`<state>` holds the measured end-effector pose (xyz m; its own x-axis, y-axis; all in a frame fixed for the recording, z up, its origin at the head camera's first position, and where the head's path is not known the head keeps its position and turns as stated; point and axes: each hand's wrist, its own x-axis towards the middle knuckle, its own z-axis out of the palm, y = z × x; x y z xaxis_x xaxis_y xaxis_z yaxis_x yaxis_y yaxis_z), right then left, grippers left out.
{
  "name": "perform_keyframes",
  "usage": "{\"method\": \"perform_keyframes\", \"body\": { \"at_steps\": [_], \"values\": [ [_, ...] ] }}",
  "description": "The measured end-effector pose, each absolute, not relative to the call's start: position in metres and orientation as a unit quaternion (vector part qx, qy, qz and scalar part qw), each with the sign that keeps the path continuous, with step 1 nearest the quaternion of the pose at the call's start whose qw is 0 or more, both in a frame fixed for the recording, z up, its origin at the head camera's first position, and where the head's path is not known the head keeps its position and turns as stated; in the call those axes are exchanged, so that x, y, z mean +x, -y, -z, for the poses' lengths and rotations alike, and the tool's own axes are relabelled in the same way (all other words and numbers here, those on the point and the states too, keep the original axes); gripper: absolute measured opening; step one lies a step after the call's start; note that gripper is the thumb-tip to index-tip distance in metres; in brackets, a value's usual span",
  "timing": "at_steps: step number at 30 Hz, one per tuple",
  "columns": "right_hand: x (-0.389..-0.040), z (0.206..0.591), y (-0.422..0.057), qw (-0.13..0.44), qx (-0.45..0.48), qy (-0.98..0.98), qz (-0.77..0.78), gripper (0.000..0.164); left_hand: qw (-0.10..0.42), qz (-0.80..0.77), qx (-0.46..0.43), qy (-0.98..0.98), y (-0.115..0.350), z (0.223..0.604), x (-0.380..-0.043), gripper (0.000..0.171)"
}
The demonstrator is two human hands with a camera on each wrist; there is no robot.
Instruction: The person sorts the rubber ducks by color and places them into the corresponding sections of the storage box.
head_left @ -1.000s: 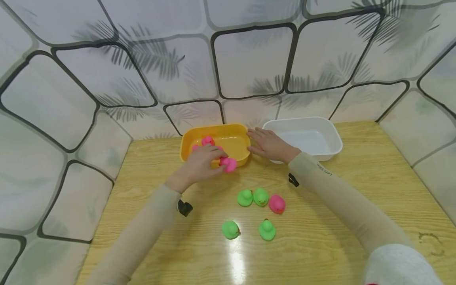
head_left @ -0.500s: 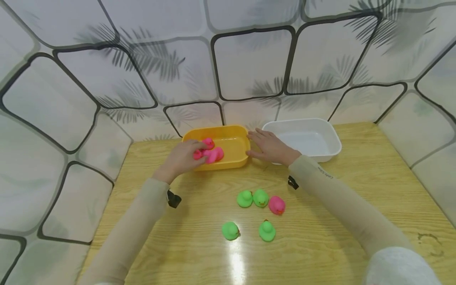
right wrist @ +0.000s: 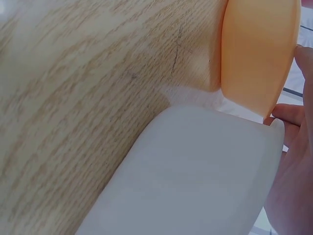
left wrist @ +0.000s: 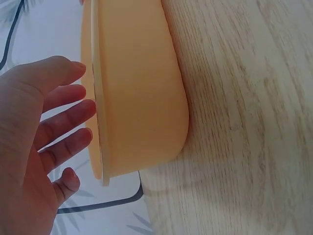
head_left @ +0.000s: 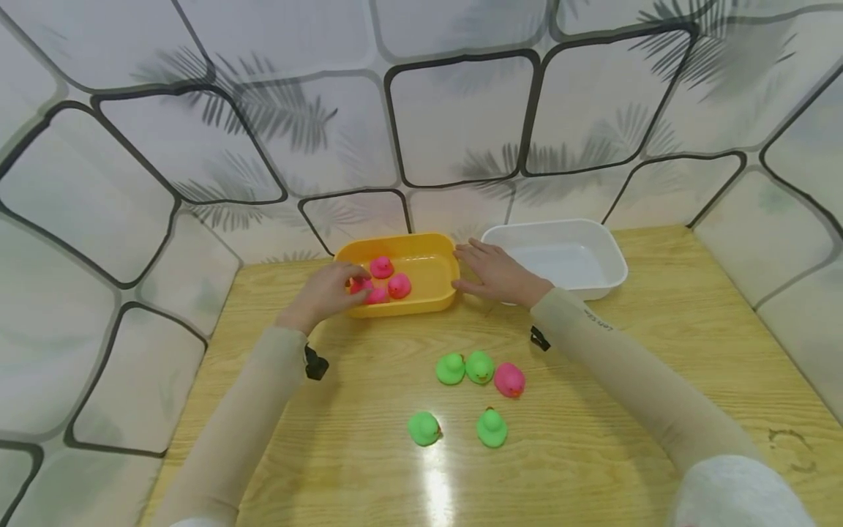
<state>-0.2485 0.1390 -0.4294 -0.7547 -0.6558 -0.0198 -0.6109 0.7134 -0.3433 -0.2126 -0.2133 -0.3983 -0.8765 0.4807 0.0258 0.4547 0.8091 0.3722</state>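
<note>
Beige sleeves point(head_left: 642, 384) stretch over a wood-grain tabletop point(head_left: 329, 454), where, counting 12 o'clock as the side toward the wall, two green ducks point(head_left: 424, 428) sit nearest, well apart, at about 7 and 6 o'clock from a short row of two more green ducks point(head_left: 451, 368) and, at its 3 o'clock end, a lone pink duck point(head_left: 510, 380) with an orange bill. Farther off, between 10 and 11 o'clock from the row, four pink ducks point(head_left: 382, 267), bright, rounded and smooth, cluster mostly in the 9 o'clock half of a glossy yellow tray point(head_left: 435, 282). The left hand point(head_left: 323, 293) is at that end, loosely curved, thumb and fingertips apart around one of the ducks; whether they touch it cannot be told. Opposite, the right hand point(head_left: 500, 276) holds nothing in its grasp, its extended fingers against the tray's 3 o'clock end. At 1 o'clock from the row stands a white tray point(head_left: 612, 274), partly behind the right hand. Only the head view shows the ducks; the left wrist view offers the yellow tray's plain outer wall and spread fingers at its rim, while the right wrist view reveals a thin dark mark point(right wrist: 177, 51) in the wood near both trays. Beyond rises a pale wall point(head_left: 461, 117) printed with dark outlines and gray fronds.
</note>
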Motion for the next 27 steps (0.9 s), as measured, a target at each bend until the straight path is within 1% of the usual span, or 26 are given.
{"method": "perform_keyframes", "body": {
  "at_steps": [3,6,15,22,27],
  "values": [
    [-0.249,0.43,-0.139,0.066,-0.346,-0.923,0.156,0.073,0.035,-0.192,0.247,-0.949,0.211,0.399,-0.21,0.03],
    [-0.25,0.432,-0.139,0.063,-0.349,-0.923,0.151,0.073,0.025,-0.198,0.266,-0.943,0.204,0.398,-0.205,0.03],
    [-0.252,0.43,-0.14,0.069,-0.346,-0.921,0.163,0.073,-0.05,-0.181,0.385,-0.904,0.165,0.397,-0.178,0.022],
    [-0.251,0.427,-0.141,0.018,-0.361,-0.916,0.173,0.053,-0.04,-0.186,0.427,-0.884,0.13,0.395,-0.154,0.022],
    [-0.253,0.429,-0.141,0.003,-0.368,-0.913,0.177,0.053,-0.033,-0.176,0.464,-0.867,0.107,0.399,-0.14,0.024]
  ]
}}
